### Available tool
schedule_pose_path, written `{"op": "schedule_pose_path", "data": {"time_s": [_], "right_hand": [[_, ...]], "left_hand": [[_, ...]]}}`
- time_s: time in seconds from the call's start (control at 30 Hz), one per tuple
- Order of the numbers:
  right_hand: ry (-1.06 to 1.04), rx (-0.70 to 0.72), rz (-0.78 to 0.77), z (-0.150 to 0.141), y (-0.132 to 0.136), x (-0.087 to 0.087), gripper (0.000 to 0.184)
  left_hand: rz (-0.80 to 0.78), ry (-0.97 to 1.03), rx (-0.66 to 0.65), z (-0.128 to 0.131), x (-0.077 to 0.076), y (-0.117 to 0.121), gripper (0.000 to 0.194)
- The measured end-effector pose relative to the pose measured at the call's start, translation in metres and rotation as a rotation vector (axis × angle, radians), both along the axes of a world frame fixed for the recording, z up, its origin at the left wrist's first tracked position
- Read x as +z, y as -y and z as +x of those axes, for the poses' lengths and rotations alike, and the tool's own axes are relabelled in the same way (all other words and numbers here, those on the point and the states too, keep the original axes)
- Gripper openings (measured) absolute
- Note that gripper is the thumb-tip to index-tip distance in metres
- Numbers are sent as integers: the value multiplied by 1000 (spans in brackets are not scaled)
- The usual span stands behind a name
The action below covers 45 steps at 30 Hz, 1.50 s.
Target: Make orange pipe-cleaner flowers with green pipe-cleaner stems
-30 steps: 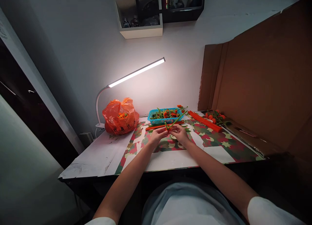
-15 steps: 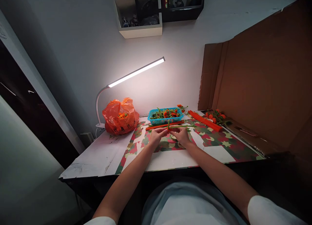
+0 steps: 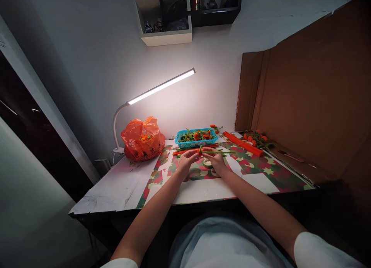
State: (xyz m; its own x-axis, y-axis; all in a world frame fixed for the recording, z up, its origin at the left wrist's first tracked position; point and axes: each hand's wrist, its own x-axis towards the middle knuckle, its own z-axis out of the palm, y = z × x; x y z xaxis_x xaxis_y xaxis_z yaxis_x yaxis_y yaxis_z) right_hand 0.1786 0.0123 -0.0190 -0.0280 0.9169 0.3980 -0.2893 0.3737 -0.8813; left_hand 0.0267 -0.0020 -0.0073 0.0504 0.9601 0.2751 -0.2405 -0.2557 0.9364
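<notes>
In the middle of the head view both hands meet above the table, fingers closed around a small flower piece. It has a small orange part (image 3: pixel 199 153) at the fingertips and a green stem (image 3: pixel 227 152) running out to the right. My left hand (image 3: pixel 187 159) pinches the orange end, where a short green tip stands up. Close beside it, my right hand (image 3: pixel 216 160) grips the stem near the orange part. A roll of light green tape (image 3: pixel 206 163) lies on the table under the hands. Thin orange sticks (image 3: pixel 179 152) lie just behind the left hand.
Behind the hands stands a blue basket (image 3: pixel 181 144) of orange flowers with green stems. An orange plastic bag (image 3: pixel 142 144) sits left, by a lit lamp (image 3: pixel 162 86). To the right lie an orange bundle (image 3: pixel 243 143), more orange flowers (image 3: pixel 255 138) and a cardboard wall (image 3: pixel 304 98).
The green stem has tilted slightly, its free end now reaching a little farther right and lower. My right hand has shifted slightly, showing more of the tape roll.
</notes>
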Motion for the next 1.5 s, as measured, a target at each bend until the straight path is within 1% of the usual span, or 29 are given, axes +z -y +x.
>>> {"op": "schedule_pose_path", "data": {"time_s": [0.2,0.33,0.47,0.73,0.9,1.07,1.27,1.5], "right_hand": [[-42,83,-71,1,-4,1,41],[-69,86,-91,2,-2,3,43],[-94,110,-123,2,-2,2,45],[-143,216,-190,2,-6,-5,47],[-172,282,-207,2,-5,-6,46],[-176,303,-212,2,-6,-4,43],[-177,254,-225,2,-6,-3,41],[-102,216,-187,-2,-1,-2,39]], "left_hand": [[4,4,-13,-1,-1,-2,35],[-17,16,-28,-1,-2,-2,38],[-60,35,-74,-1,-2,-3,40],[-151,73,-198,-2,-3,-4,39],[-187,103,-236,-2,-4,-4,35],[-188,138,-205,-2,-6,-7,36],[-159,174,-109,-3,-10,-14,37],[-143,182,-78,-2,-8,-10,41]]}}
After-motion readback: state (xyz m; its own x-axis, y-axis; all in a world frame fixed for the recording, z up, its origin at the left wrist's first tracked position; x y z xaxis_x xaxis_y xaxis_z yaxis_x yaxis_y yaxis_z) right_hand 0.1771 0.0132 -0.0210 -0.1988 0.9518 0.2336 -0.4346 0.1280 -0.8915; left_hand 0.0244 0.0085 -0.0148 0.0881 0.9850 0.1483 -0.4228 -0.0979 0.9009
